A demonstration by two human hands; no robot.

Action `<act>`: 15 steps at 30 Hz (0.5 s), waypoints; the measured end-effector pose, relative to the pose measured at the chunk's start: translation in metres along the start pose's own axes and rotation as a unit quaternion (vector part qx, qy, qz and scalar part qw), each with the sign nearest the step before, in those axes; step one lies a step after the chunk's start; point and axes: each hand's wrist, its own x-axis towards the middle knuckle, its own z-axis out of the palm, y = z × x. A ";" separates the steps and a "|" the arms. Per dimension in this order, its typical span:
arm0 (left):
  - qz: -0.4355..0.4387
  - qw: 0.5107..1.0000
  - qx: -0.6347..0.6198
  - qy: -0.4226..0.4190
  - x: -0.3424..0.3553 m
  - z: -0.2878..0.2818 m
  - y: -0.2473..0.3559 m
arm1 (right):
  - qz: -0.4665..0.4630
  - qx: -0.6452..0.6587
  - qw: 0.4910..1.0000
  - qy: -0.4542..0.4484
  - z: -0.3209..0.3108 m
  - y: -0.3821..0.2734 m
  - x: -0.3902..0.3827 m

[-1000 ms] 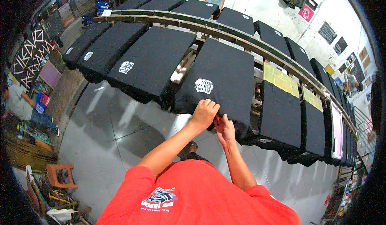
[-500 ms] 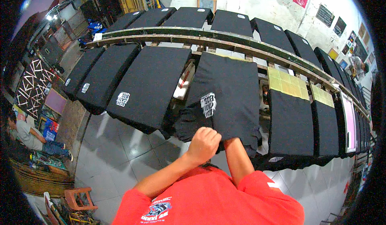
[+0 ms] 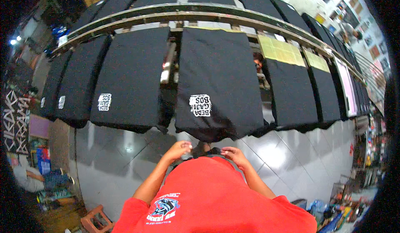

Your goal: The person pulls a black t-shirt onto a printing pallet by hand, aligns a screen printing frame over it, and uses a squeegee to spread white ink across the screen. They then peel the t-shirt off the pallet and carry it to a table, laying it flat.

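My left hand [image 3: 178, 149] and my right hand [image 3: 235, 155] hover in front of my red shirt, just below the front hem of a black garment [image 3: 216, 70]. Both have loosely curved fingers and hold nothing that I can see. The garment covers the middle board, with a white printed patch [image 3: 201, 104] near its front, creases around it and a narrow yellow strip along its far edge. Similar black-covered boards stand either side, one [image 3: 129, 66] at left, another [image 3: 291, 95] at right with a yellow panel [image 3: 280, 50] on its upper end.
Wooden rails [image 3: 200, 15] separate two rows of covered boards. A pink-filled frame [image 3: 346, 83] sits farther right. One person [image 3: 25, 176] is at the far left, another [image 3: 349, 31] at the back right. An orange stool [image 3: 95, 219] and assorted clutter [image 3: 329, 204] lie near the lower corners.
Both my hands have let go of the garment and drawn back toward my body. The garment's front now hangs flatter, its patch upright on the board's surface. The view has shifted.
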 end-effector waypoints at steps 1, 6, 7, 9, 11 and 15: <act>-0.033 0.980 -0.195 -0.009 0.012 -0.003 -0.014 | 0.038 0.046 0.995 0.082 -0.018 0.026 -0.002; 0.125 0.845 -0.514 -0.079 0.081 -0.013 -0.052 | -0.133 0.494 0.846 0.151 -0.097 0.042 0.049; 0.143 0.848 -0.505 -0.073 0.080 -0.005 -0.028 | -0.166 0.502 0.841 0.114 -0.103 0.033 0.057; 0.141 0.842 -0.521 -0.015 0.076 0.003 0.004 | -0.182 0.492 0.837 0.154 -0.095 0.010 0.072; 0.149 0.837 -0.526 0.028 0.070 0.011 0.014 | -0.164 0.499 0.831 0.186 -0.092 0.003 0.087; 0.148 0.836 -0.525 0.055 0.051 0.016 0.008 | -0.198 0.547 0.793 0.183 -0.101 0.025 0.087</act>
